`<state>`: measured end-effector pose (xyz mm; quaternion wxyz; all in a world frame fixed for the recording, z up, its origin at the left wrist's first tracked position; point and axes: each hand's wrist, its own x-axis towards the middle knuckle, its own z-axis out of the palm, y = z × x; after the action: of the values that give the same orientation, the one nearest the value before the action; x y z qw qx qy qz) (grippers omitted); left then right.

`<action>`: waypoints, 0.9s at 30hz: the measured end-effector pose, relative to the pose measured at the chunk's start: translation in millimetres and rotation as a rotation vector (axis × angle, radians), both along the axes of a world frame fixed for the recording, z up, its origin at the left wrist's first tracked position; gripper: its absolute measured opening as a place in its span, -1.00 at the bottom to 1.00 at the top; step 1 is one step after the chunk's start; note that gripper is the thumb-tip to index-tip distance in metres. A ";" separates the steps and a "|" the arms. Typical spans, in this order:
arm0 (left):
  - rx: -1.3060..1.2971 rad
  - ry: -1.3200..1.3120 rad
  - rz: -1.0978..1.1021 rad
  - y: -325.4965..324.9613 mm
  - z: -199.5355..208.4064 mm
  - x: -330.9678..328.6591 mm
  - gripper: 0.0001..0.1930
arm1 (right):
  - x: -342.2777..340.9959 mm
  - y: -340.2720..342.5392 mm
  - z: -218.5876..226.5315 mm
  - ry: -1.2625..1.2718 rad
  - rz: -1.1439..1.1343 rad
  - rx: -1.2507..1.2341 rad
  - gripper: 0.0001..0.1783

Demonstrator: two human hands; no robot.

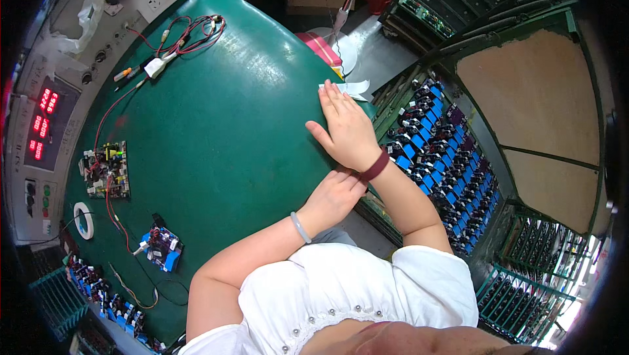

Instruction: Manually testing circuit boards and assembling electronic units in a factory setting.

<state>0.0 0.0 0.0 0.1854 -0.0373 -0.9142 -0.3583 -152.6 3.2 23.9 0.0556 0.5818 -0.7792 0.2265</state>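
Note:
My right hand (347,126) lies flat at the right edge of the green tabletop (236,112), fingers stretched out and thumb apart. Its fingertips reach a white paper strip (354,89); whether they press on it I cannot tell. A maroon band circles that wrist. Just below it, my left hand (333,199), with a pale bangle at the wrist, rests at the table edge. The left fingers are bent and close together, their tips hidden beneath my right wrist. Anything in them is out of sight.
On the left are a bare circuit board (108,170), a blue-and-black module (162,249), a white tape ring (83,221) and coiled test leads (190,34). A panel with red digits (42,122) borders the table. A rack of blue-and-black modules (439,152) stands right.

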 end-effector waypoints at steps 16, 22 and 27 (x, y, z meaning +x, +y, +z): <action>-0.019 0.107 0.042 6.5 2.5 -8.6 -0.88 | -55.5 -3.6 1.6 -0.067 -0.159 -0.119 -0.89; -0.002 0.060 0.021 6.3 2.9 -7.5 -0.84 | -72.3 -13.2 10.2 -0.321 -0.300 0.026 -0.80; 0.003 0.064 0.028 6.4 1.3 -7.5 -0.84 | -91.7 -17.2 20.3 -0.430 -0.257 0.162 -0.76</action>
<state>-7.5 6.4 1.3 0.2198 -0.0357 -0.9078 -0.3555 -244.3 -14.0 44.2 -0.1296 0.4194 -0.8560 0.2730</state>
